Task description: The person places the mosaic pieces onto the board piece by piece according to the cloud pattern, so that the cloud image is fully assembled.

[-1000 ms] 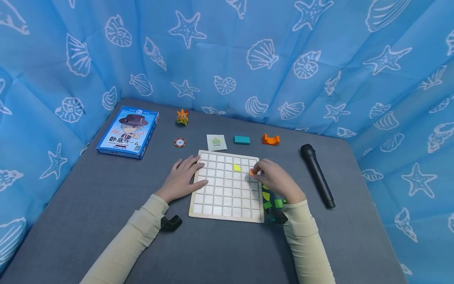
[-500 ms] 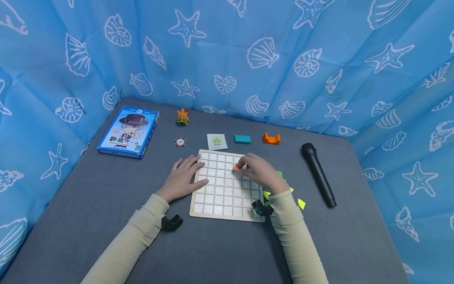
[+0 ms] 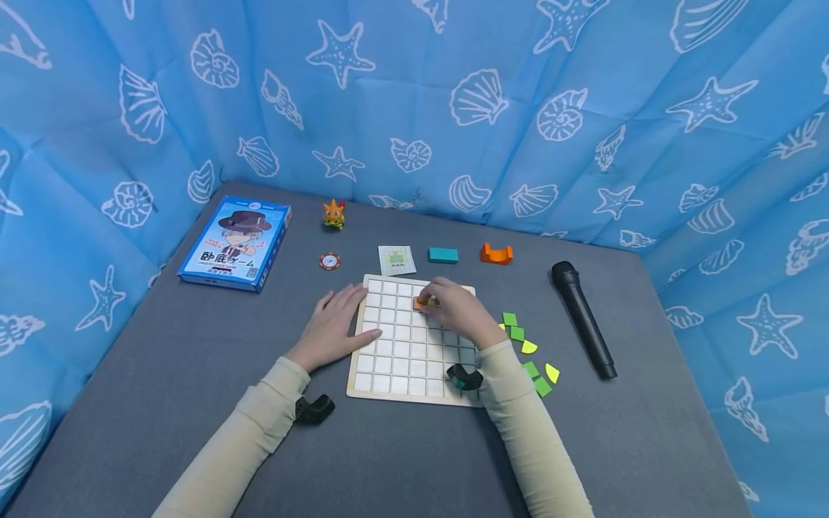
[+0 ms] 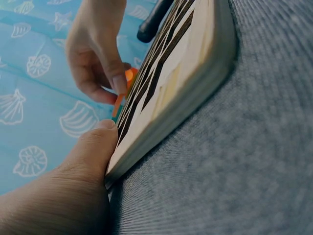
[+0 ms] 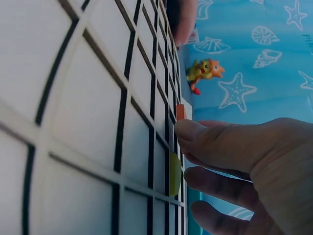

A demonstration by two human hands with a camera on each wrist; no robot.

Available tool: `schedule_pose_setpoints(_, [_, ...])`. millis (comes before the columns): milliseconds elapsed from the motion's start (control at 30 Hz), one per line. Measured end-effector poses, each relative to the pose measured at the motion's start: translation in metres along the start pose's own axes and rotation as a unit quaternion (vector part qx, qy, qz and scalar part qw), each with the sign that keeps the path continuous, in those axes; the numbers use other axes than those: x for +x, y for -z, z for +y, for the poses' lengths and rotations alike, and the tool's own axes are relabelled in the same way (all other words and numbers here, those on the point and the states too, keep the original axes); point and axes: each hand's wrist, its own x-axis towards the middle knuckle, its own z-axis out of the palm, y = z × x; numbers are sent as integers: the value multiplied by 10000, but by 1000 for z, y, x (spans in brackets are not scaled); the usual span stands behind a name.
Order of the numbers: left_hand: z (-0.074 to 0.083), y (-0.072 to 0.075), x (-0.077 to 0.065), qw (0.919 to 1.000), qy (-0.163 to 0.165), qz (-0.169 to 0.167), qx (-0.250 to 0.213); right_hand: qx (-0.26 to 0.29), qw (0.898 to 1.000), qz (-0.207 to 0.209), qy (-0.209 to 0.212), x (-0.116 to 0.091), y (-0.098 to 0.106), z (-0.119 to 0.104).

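A pale wooden grid board [image 3: 401,345] with white square cells lies on the grey table. My left hand [image 3: 333,324] rests along its left edge with fingers spread, the thumb over the outer cells. Over the upper middle cells, my right hand [image 3: 453,309] pinches a small orange tile [image 3: 417,303] between thumb and fingertips. In the right wrist view the orange tile [image 5: 181,111] stands at the grid under the thumb tip. A yellow tile [image 5: 174,174] sits in a cell just beside it, partly covered by the right hand in the head view.
Several green tiles [image 3: 517,333] and yellow tiles [image 3: 552,373] lie right of the board. Behind it are a patterned card [image 3: 396,260], a teal block [image 3: 443,255] and an orange bracket-shaped block [image 3: 496,254]. A black microphone [image 3: 583,320] lies right, a blue game box [image 3: 235,243] left.
My right hand has moved left across the board with the orange tile, past the yellow tile. More loose tiles on the right are uncovered. The left hand stays put.
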Motion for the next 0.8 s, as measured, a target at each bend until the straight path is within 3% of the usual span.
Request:
schedule_pose_setpoints(300, [1, 2, -1, 9999, 84, -91, 37, 0, 10000, -67, 6, 1, -4, 0])
schedule_pose_setpoints(800, [3, 2, -3, 9997, 109, 120, 199, -11, 9999, -130, -109, 3, -4, 1])
